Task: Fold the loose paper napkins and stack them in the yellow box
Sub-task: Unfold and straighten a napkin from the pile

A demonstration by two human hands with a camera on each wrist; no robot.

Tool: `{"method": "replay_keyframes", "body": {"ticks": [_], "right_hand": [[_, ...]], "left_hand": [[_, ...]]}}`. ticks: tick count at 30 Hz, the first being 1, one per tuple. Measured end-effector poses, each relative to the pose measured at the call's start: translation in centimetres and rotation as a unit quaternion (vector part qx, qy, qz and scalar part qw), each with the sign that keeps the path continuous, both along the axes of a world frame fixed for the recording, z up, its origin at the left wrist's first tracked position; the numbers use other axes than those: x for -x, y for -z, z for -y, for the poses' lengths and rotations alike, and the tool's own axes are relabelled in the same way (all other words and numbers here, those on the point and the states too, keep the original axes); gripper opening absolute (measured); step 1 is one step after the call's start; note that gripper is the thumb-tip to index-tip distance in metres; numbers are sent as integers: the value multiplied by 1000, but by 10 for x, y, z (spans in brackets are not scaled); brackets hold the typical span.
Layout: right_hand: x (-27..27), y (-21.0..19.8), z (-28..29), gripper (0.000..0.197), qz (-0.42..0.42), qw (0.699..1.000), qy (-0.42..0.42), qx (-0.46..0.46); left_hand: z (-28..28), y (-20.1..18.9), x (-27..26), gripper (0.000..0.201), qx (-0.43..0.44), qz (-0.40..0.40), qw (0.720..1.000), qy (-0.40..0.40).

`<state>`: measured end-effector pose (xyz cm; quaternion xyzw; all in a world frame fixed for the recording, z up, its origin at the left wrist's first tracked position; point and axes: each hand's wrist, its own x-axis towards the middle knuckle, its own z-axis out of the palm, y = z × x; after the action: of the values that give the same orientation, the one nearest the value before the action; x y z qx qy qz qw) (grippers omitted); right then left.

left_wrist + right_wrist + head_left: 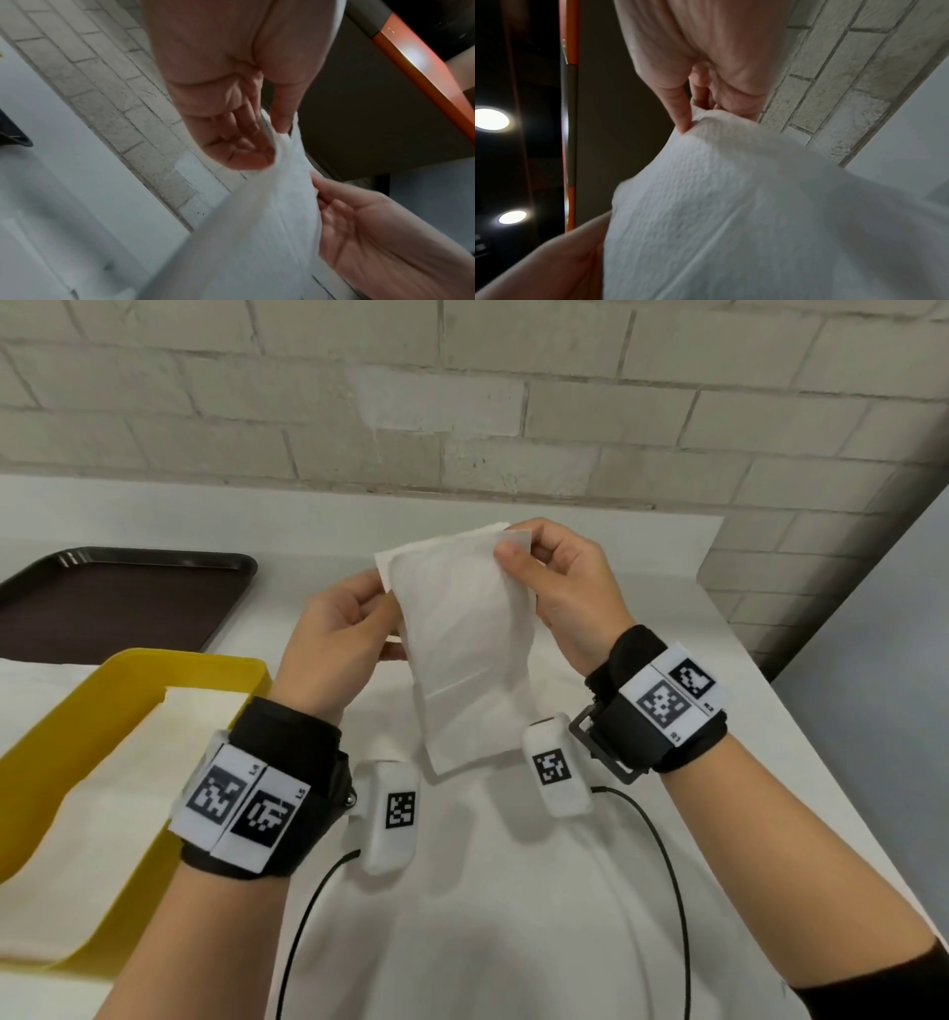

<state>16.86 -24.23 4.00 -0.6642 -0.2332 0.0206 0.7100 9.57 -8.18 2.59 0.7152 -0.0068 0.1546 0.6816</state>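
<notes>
A white paper napkin (467, 649) is held in the air above the table (642, 814), its long axis hanging downward. Its top corners are pinched by the left hand (339, 634) and right hand (570, 593). The yellow box (51, 737) lies lower left, nearer the left hand.

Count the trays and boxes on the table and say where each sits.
2. The yellow box sits near left, with folded napkins inside. The dark brown tray lies behind it, far left. Others may be out of frame.
</notes>
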Motion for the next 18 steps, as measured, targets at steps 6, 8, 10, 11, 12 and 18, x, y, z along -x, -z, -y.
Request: {"method": "replay_keyframes", "body": {"ticks": [6, 8, 10, 11, 12, 18], "right_hand": [[6, 0, -12, 19, 53, 994, 73, 62], [6, -1, -13, 19, 60, 991, 93, 80], [8, -4, -11, 18, 55, 993, 72, 75], [9, -5, -8, 18, 49, 996, 43, 65], [10, -7, -3, 19, 49, 997, 14, 65], [-14, 1, 45, 24, 36, 962, 50, 265]], "left_hand": [[16, 6, 1, 41, 96, -6, 995, -37], [25, 8, 5, 43, 71, 22, 997, -31], [32, 9, 6, 30, 23, 60, 997, -36], [34, 11, 5, 26, 13, 69, 996, -48], [34, 13, 3, 23, 13, 71, 995, -63], [16, 23, -2, 18, -9, 21, 993, -117]]}}
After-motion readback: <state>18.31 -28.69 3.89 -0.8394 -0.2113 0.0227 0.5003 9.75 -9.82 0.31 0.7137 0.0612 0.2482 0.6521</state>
